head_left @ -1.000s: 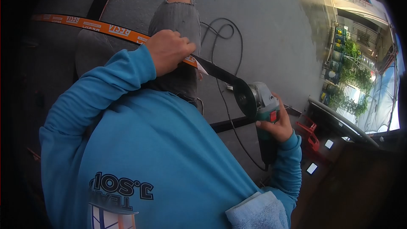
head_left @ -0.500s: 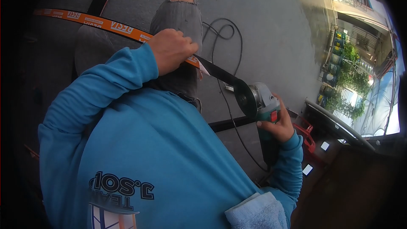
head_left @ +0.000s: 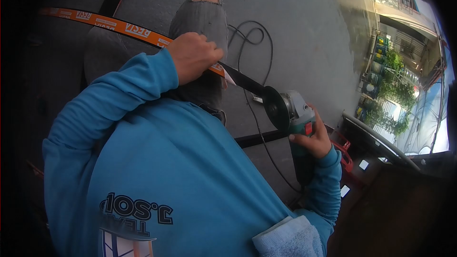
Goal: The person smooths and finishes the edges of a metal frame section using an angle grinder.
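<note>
My left hand is closed round a long dark bar with orange lettered film on its face. The bar lies across the thighs, and its film is peeled at the right end, where dark surface shows. My right hand grips a green angle grinder with a grey metal head and a red switch. The grinder's dark disc is at the bar's right end; whether they touch I cannot tell.
A black cable loops over the grey floor. Another dark bar lies beyond the lap. At the right are a red object, a metal rail and potted plants. A light blue towel hangs at the waist.
The grinder and my right hand have shifted very slightly to the right. My left hand keeps its grip, and the bar's far left end sits a touch higher.
</note>
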A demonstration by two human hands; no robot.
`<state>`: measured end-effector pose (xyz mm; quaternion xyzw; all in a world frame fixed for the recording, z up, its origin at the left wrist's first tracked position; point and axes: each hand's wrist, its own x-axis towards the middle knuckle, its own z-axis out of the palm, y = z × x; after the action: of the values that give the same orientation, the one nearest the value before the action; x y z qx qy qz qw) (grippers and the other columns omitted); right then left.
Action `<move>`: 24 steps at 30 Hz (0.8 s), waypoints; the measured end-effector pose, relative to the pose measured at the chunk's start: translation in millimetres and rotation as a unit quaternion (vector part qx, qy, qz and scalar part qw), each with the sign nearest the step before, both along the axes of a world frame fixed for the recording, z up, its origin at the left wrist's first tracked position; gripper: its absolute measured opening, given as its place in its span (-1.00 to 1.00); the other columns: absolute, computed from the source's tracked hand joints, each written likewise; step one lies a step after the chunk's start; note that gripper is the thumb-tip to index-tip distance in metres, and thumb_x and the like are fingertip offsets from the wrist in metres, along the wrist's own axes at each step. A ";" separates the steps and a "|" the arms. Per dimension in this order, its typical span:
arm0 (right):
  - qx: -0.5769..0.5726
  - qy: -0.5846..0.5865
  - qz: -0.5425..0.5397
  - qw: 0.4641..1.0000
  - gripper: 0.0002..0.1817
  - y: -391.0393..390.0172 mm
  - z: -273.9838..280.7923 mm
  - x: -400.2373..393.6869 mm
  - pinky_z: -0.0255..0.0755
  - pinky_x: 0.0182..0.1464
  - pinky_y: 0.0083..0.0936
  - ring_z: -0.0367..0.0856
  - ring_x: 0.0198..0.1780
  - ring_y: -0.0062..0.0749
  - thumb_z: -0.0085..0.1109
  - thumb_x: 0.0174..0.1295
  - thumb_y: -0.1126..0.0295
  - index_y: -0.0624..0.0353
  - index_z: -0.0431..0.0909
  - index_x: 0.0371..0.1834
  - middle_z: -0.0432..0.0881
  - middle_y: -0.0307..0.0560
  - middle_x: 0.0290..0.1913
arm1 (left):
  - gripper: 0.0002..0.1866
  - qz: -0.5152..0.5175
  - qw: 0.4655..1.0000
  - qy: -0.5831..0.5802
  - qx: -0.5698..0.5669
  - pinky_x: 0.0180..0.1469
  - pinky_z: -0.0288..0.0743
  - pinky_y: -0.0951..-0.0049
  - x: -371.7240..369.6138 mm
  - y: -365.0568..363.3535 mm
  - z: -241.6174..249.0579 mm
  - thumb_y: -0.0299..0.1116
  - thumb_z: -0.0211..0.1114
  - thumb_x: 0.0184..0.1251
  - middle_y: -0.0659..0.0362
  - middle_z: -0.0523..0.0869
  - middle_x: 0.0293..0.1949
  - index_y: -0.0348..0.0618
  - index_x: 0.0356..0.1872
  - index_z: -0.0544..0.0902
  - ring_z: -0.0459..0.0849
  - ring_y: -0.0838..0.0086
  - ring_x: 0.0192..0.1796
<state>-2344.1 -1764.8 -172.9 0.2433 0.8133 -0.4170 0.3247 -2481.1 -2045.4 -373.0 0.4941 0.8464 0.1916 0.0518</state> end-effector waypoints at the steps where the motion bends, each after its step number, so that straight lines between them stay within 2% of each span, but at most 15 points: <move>1: 0.000 -0.001 -0.003 1.000 -0.10 -0.3 0.2 0.1 0.37 0.18 -0.41 0.52 0.05 -0.35 0.43 -0.11 0.41 0.27 0.16 0.36 0.54 -0.06 -0.01 | -0.92 0.001 1.000 0.002 0.004 -0.20 0.61 0.41 0.4 0.0 -0.1 -0.43 0.34 0.16 0.10 0.73 -0.39 -0.14 -0.34 0.64 0.74 0.33 -0.28; 12: 0.004 -0.003 0.000 1.000 -0.11 -8.8 4.7 -4.5 0.37 0.18 -0.40 0.52 0.05 -0.34 0.42 -0.10 0.39 0.27 0.17 0.35 0.55 -0.05 -0.01 | -0.92 -0.003 1.000 0.008 0.009 -0.21 0.62 0.41 1.1 -3.1 0.7 -0.43 0.34 0.15 0.11 0.73 -0.39 -0.14 -0.33 0.64 0.74 0.33 -0.29; 14: 0.006 0.001 0.003 1.000 -0.12 -8.9 7.8 -3.9 0.37 0.18 -0.40 0.52 0.05 -0.34 0.42 -0.10 0.40 0.27 0.17 0.35 0.55 -0.06 -0.02 | -0.82 0.001 1.000 -0.019 0.005 -0.20 0.57 0.33 2.8 -2.8 1.2 -0.53 0.35 0.01 0.12 0.66 -0.34 -0.11 -0.34 0.57 0.67 0.28 -0.26; 18: 0.002 -0.007 0.006 1.000 -0.13 -8.2 8.3 -3.8 0.37 0.18 -0.40 0.52 0.06 -0.35 0.41 -0.09 0.41 0.25 0.17 0.35 0.54 -0.07 -0.01 | -0.82 0.001 1.000 -0.018 -0.012 -0.20 0.57 0.34 2.7 -2.1 2.5 -0.53 0.35 0.01 0.12 0.66 -0.34 -0.11 -0.34 0.57 0.67 0.29 -0.26; 21: 0.003 -0.014 0.006 1.000 -0.13 -7.9 8.5 -4.1 0.37 0.18 -0.40 0.51 0.06 -0.35 0.41 -0.08 0.42 0.24 0.17 0.35 0.54 -0.07 0.00 | -0.82 -0.001 1.000 -0.016 0.001 -0.20 0.57 0.34 3.1 -2.2 0.4 -0.52 0.35 0.02 0.12 0.66 -0.34 -0.11 -0.33 0.57 0.67 0.29 -0.26; 23: 0.006 -0.015 0.008 1.000 -0.14 -8.6 8.8 -4.9 0.37 0.18 -0.40 0.51 0.06 -0.35 0.41 -0.08 0.42 0.24 0.17 0.35 0.53 -0.07 0.00 | -0.93 0.001 1.000 0.018 0.014 -0.22 0.62 0.43 3.3 -2.7 2.4 -0.41 0.34 0.17 0.12 0.73 -0.41 -0.13 -0.36 0.64 0.74 0.34 -0.30; 24: 0.003 -0.017 0.003 1.000 -0.14 -10.0 9.5 -5.9 0.37 0.17 -0.40 0.51 0.06 -0.35 0.41 -0.08 0.42 0.24 0.17 0.35 0.53 -0.07 0.00 | -0.93 0.001 1.000 0.017 0.015 -0.22 0.62 0.43 3.8 -2.5 2.2 -0.41 0.34 0.17 0.12 0.73 -0.41 -0.13 -0.36 0.64 0.74 0.34 -0.30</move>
<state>-2350.0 -1774.8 -163.4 0.2488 0.8095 -0.4095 0.3395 -2477.3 -2047.9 -370.8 0.4974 0.8446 0.1956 0.0297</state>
